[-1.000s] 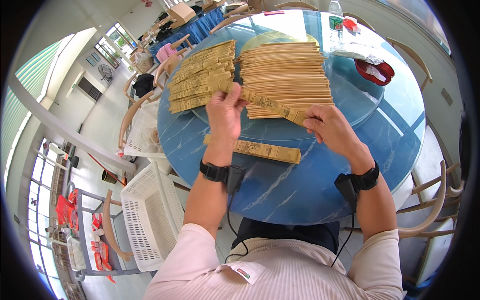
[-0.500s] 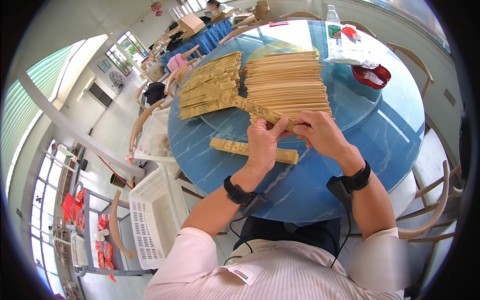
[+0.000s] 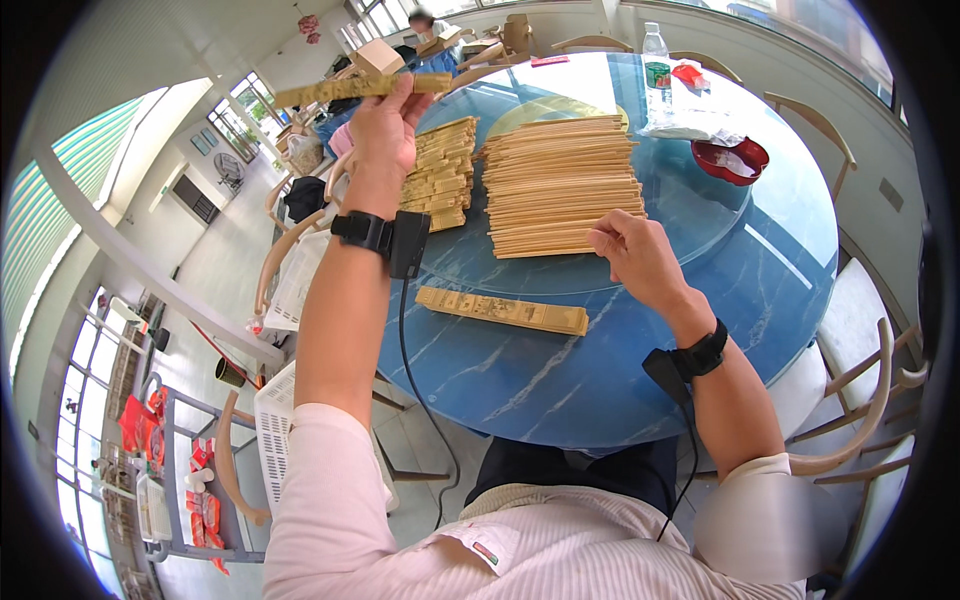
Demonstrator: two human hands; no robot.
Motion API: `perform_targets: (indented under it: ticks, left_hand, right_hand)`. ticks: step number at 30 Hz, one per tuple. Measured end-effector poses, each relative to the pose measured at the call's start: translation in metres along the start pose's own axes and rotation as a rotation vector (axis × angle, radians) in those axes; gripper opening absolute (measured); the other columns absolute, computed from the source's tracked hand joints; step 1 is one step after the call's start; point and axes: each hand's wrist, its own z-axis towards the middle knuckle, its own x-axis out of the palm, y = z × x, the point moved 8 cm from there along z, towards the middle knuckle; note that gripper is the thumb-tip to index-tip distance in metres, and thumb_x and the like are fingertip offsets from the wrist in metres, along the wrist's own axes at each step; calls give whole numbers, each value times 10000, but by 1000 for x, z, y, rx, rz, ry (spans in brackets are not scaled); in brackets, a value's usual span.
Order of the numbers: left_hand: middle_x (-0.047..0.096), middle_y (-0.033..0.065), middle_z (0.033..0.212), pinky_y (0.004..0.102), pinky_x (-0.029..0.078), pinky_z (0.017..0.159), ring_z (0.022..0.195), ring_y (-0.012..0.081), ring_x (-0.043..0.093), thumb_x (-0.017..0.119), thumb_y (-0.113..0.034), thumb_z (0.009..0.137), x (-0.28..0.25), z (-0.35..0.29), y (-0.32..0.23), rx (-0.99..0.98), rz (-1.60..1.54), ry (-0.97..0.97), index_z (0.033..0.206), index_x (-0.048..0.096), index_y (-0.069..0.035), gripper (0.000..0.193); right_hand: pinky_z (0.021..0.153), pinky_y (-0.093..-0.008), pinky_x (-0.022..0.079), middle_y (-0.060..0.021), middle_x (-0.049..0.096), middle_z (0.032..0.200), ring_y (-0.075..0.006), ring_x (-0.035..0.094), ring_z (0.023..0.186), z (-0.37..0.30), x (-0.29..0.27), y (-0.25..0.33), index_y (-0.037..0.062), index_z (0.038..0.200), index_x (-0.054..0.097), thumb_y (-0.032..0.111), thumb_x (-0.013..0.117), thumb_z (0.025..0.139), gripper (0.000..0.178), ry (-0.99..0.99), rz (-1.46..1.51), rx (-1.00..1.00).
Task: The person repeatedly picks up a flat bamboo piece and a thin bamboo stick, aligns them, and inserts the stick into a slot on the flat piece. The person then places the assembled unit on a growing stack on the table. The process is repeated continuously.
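My left hand (image 3: 385, 135) is raised at the far left, closed round a long, narrow gold-brown printed strip (image 3: 320, 92). The strip lies roughly level above the table's far left edge, its ends sticking out on both sides of the fingers. Below that hand is a loose pile of similar printed strips (image 3: 445, 175), partly hidden by the arm. My right hand (image 3: 640, 255) hovers by the near right corner of a large stack of slim beige pieces (image 3: 560, 190). Its fingers are curled, and nothing shows sticking out of them. Nearer to me lies a small stack of printed strips (image 3: 500, 310).
The round blue marbled table (image 3: 480, 385) carries a glass turntable. A water bottle (image 3: 656, 65), white plastic (image 3: 695, 125) and a red dish (image 3: 728, 160) stand far right. Chairs ring the table. White crates (image 3: 275, 430) and a grey cart (image 3: 180, 450) are at left. Another person (image 3: 430, 28) sits far back.
My left hand has carried the strip up and away to the far left. The right hand has let go of it and stayed near the beige stack, fingers curled.
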Motion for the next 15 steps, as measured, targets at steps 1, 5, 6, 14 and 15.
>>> perform_targets:
  ticks: [1, 5, 6, 14, 15]
  left_hand:
    - [742, 137, 1017, 414, 656, 873, 910, 262, 748, 758, -182, 1016, -36, 6, 27, -125, 6, -22, 1108, 668, 36, 253]
    - [736, 129, 1038, 476, 626, 894, 930, 251, 724, 664, -385, 1075, -113, -55, 137, -604, -8, -336, 1155, 604, -28, 370]
    - [735, 122, 1041, 472, 626, 868, 928, 233, 717, 652, -402, 1079, -106, -87, 144, -670, -3, -305, 1165, 586, -48, 370]
    - [727, 132, 1029, 347, 551, 799, 874, 184, 678, 510, -213, 1132, 72, -191, -130, 537, 359, 261, 1304, 675, 9, 326]
    - [734, 95, 1047, 352, 562, 810, 892, 188, 691, 529, -263, 1125, 81, -231, -195, 795, 404, 255, 1277, 670, -46, 301]
  right_hand:
    - [584, -378, 503, -175, 634, 752, -273, 621, 592, 1, 4, 3, -71, 942, 651, 151, 678, 1019, 237, 2, 19, -3]
    - [671, -464, 521, -277, 653, 823, -455, 634, 723, 10, -8, -21, -73, 921, 649, 155, 676, 979, 238, -99, -60, -1]
    - [685, -475, 519, -282, 654, 834, -471, 630, 755, 9, -13, -22, -71, 924, 652, 155, 676, 976, 233, -120, -65, -18]
    - [736, -529, 522, -263, 691, 868, -493, 648, 864, 10, -1, -20, -32, 925, 693, 201, 689, 971, 237, -136, -177, -106]
    - [735, -531, 524, -262, 689, 860, -487, 654, 861, 13, 14, -8, -30, 898, 698, 221, 696, 959, 258, -128, -166, -150]
